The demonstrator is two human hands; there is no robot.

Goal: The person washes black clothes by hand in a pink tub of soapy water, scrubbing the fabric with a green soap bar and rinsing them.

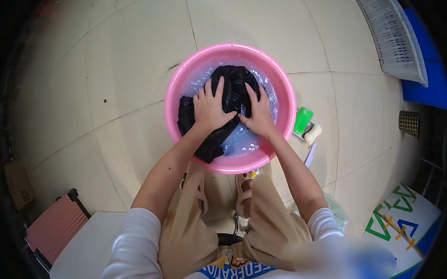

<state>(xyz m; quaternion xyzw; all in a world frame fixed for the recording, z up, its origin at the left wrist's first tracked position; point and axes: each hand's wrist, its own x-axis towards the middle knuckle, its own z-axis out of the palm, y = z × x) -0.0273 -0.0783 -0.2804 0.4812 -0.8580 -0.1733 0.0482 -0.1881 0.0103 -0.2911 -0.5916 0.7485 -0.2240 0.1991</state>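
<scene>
A pink plastic basin on the tiled floor holds water with a black wet garment bunched in it. My left hand lies spread on the cloth, fingers pointing away from me. My right hand rests at the cloth's right edge, its fingers apart and its thumb near the left thumb. Whether either hand pinches any fabric is not plain. Part of the garment reaches the basin's near rim below my left wrist. Soapy-looking water shows around the cloth.
Right of the basin are a green soap bar, a pale soap bar and a lilac strip-like object. A white plastic basket stands at upper right. At lower left are a pink chair and a white tabletop.
</scene>
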